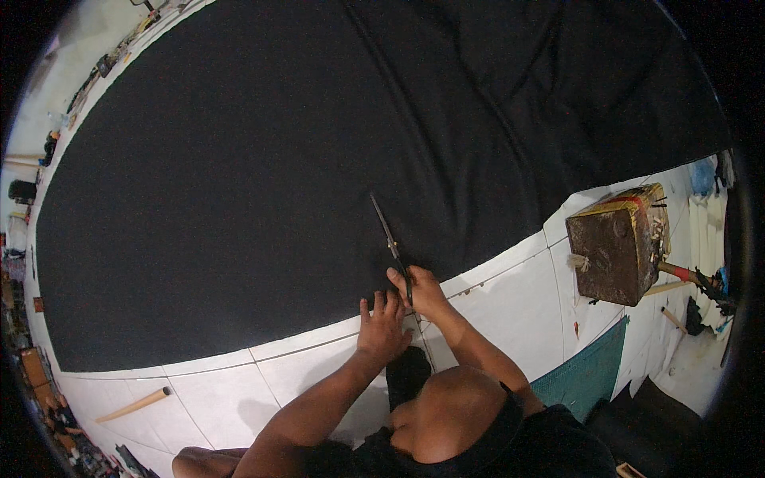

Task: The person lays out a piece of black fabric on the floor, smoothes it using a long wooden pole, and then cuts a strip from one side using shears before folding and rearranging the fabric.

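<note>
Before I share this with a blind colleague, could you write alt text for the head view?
A person's right hand holds scissors over a large black cloth spread on a white tiled floor, the left hand at the cloth's near edge. A boxy brown object stands at right; a tan tube lies at lower left.

White tiled floor [215, 398], spread black cloth [239, 191], tan tube [134, 405], brown block [606, 255], perhaps green netting [590, 366]

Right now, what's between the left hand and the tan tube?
Head view: only white floor tiles with dark joints, between left hand and tan tube.
</note>
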Demonstrator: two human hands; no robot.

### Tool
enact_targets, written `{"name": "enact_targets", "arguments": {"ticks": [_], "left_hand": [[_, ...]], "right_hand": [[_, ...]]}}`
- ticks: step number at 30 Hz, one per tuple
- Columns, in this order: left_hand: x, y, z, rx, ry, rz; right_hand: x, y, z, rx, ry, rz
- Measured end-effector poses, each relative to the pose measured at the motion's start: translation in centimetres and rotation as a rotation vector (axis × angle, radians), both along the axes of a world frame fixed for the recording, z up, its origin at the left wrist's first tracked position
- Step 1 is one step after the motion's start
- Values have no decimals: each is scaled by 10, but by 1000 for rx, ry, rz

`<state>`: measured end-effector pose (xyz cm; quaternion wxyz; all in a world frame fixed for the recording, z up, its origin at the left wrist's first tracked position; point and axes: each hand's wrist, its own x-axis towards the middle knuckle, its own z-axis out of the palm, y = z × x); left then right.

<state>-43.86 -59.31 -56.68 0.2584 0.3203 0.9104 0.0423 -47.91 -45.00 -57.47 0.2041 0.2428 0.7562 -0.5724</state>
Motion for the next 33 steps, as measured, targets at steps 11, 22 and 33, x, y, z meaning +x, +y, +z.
{"name": "enact_targets", "arguments": {"ticks": [11,22,33], "left_hand": [[-5,9,10,-66,-45,15],[-3,11,2,-59,-71,-4],[-2,5,1,15,-39,56]], "right_hand": [[-21,4,16,-275,-164,35],[-59,-7,-6,-221,-27,-77],[-64,-17,-22,-98,100,-64]]}}
